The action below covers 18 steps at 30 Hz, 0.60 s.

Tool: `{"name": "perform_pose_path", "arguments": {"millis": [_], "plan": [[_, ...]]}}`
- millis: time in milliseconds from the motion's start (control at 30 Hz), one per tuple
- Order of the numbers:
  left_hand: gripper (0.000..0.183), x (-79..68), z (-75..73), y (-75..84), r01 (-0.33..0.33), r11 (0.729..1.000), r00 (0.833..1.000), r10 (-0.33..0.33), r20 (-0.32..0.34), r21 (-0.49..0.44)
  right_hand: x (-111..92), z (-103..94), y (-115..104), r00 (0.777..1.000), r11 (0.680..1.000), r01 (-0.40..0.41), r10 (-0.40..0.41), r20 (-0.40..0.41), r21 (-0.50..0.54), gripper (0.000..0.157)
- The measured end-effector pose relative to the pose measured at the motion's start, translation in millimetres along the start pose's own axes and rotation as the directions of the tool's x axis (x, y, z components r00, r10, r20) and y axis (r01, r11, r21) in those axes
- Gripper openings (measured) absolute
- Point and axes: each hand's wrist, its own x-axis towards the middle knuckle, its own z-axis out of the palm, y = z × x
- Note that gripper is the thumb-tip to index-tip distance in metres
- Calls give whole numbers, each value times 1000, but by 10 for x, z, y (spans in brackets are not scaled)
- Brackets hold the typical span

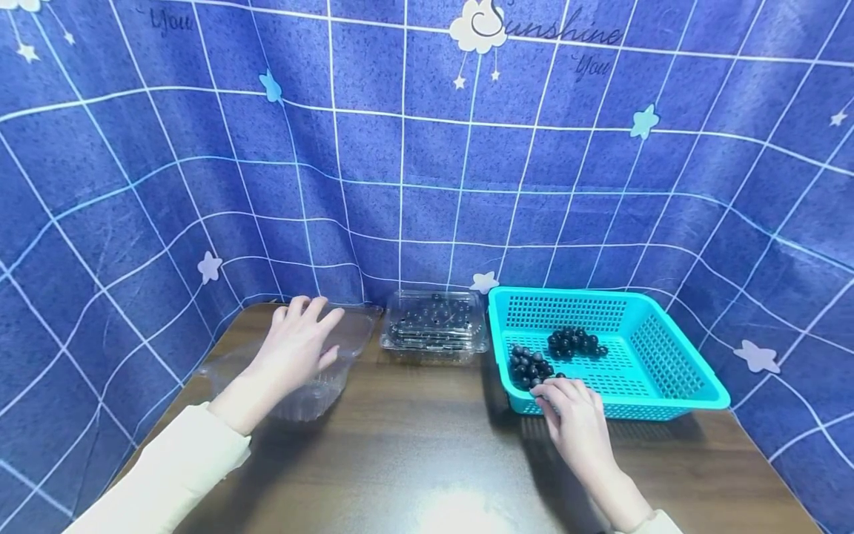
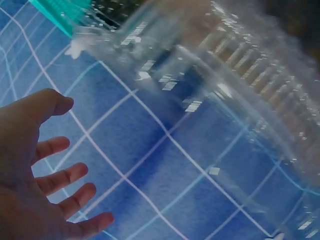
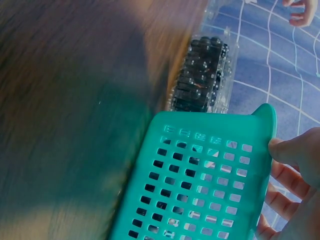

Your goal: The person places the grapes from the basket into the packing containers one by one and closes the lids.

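Observation:
My left hand (image 1: 296,345) is raised over a clear plastic clamshell box (image 1: 310,397) at the table's left, its lid laid back. In the left wrist view, the fingers (image 2: 75,172) are spread and hold nothing. My right hand (image 1: 575,419) is at the near left rim of a turquoise basket (image 1: 667,404), close to a bunch of dark grapes (image 1: 527,367). The right wrist view shows the thumb (image 3: 287,150) at the rim, apart from the loosely bent fingers, whose tips are partly hidden behind the basket wall. A second dark bunch (image 1: 575,343) lies deeper in the basket.
Between the open box and the basket stands a closed clear box (image 1: 434,326) holding dark grapes. A blue gridded curtain (image 1: 434,208) hangs behind and beside the wooden table (image 1: 414,445).

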Motion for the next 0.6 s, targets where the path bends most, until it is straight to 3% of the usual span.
{"name": "perform_pose_path", "arguments": {"millis": [600], "plan": [[60, -341, 232, -424, 108, 994, 994, -108, 13, 5, 42, -20, -33, 1000, 1000, -23, 23, 18, 6, 19]]}}
